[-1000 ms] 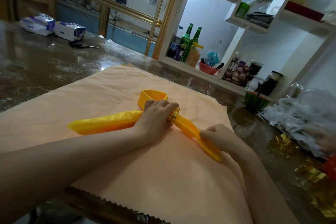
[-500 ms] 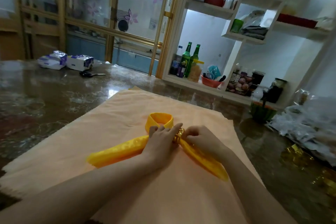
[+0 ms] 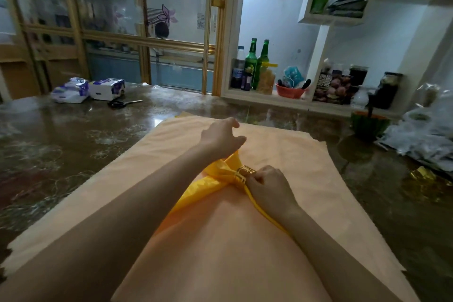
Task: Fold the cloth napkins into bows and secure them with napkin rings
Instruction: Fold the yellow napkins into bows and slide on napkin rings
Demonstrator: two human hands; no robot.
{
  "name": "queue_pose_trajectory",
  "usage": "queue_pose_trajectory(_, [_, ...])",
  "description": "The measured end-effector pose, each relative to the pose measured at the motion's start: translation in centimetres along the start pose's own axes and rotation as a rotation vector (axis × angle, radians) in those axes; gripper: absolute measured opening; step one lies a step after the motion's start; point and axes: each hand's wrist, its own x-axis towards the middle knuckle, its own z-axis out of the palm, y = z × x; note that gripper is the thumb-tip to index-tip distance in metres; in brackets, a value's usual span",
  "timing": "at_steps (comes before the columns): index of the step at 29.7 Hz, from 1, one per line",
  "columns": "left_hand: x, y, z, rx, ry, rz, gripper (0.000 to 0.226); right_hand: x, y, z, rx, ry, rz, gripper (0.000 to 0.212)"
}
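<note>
Yellow napkin lies on the peach cloth, gold ring cinching its waist. Right hand pinches fabric at the ring's 4 o'clock. Left hand, fingers loosely spread, hovers at 11 o'clock. Judged light, limp and slippery; grip close beside the ring.

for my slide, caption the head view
Right hand grips the napkin ring on the yellow napkin; left hand open above.

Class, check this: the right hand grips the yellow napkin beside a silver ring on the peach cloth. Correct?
No: the head view shows the ring is gold, not silver. The right hand grips the yellow napkin beside it on the peach cloth.
</note>
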Motion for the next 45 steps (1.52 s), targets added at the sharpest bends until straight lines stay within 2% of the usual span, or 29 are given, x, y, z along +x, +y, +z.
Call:
queue_pose_trajectory(3, [1.2,-1.1,3.3,0.298,-0.18,-0.082,0.071,-0.4,0.1,-0.1,0.033,0.019,0.017,0.043])
queue_pose_trajectory(5, [1.7,-2.1,4.2,0.368,-0.234,-0.13,0.071,-0.5,0.1,0.0,0.0,0.026,0.017,0.036])
queue_pose_trajectory(9, [2.0,-2.7,4.2,0.295,-0.169,-0.073,0.048,-0.2,0.3,0.2,0.094,0.057,0.022,0.026])
queue_pose_trajectory(12, [1.0,-2.5,3.7,0.112,-0.142,-0.011,0.044,0.0,0.4,-0.3,0.234,0.087,0.083,0.017])
queue_pose_trajectory(14, [0.1,-2.5,2.9,0.004,-0.118,0.035,0.04,0.1,0.5,-0.6,0.298,0.127,0.111,0.015])
queue_pose_trajectory(17, [-1.7,-3.0,2.0,0.015,-0.13,0.131,0.026,0.2,0.2,-0.5,0.379,0.149,0.122,0.019])
queue_pose_trajectory(19, [-3.2,-2.9,1.5,0.048,-0.147,0.184,0.021,-0.4,-0.4,-0.6,0.435,0.109,0.105,0.019])
queue_pose_trajectory(23, [-5.2,-2.8,0.5,0.115,-0.167,0.232,0.026,-1.4,-1.3,-1.7,0.575,-0.075,0.023,0.022])
queue_pose_trajectory(26, [-5.9,-2.7,-0.4,0.129,-0.146,0.213,0.024,-1.7,-1.3,-2.0,0.539,-0.119,-0.029,0.025])
queue_pose_trajectory(30, [-6.4,-2.1,0.0,0.333,-0.192,0.306,0.022,-1.8,-0.9,-1.4,0.246,-0.101,-0.161,0.021])
queue_pose_trajectory(35, [-5.8,-2.3,-0.5,0.343,-0.26,0.266,0.033,-1.2,-1.3,-1.8,0.165,-0.13,-0.18,0.018])
queue_pose_trajectory(37, [-5.7,-2.0,-0.7,0.21,-0.354,0.218,0.052,-1.2,-1.5,-1.9,0.192,-0.122,-0.16,0.018])
queue_pose_trajectory(39, [-6.2,-1.5,-0.5,0.239,-0.385,0.273,0.06,-1.4,-1.7,-2.0,0.281,-0.103,-0.128,0.015])
queue_pose_trajectory(42, [-6.7,-1.8,0.8,0.422,-0.267,0.449,0.047,-1.8,-1.9,-2.0,0.32,-0.098,-0.12,0.017])
queue_pose_trajectory(45, [-6.3,-2.0,0.8,0.415,-0.192,0.478,0.053,-1.8,-2.0,-2.3,0.474,-0.111,-0.079,0.02])
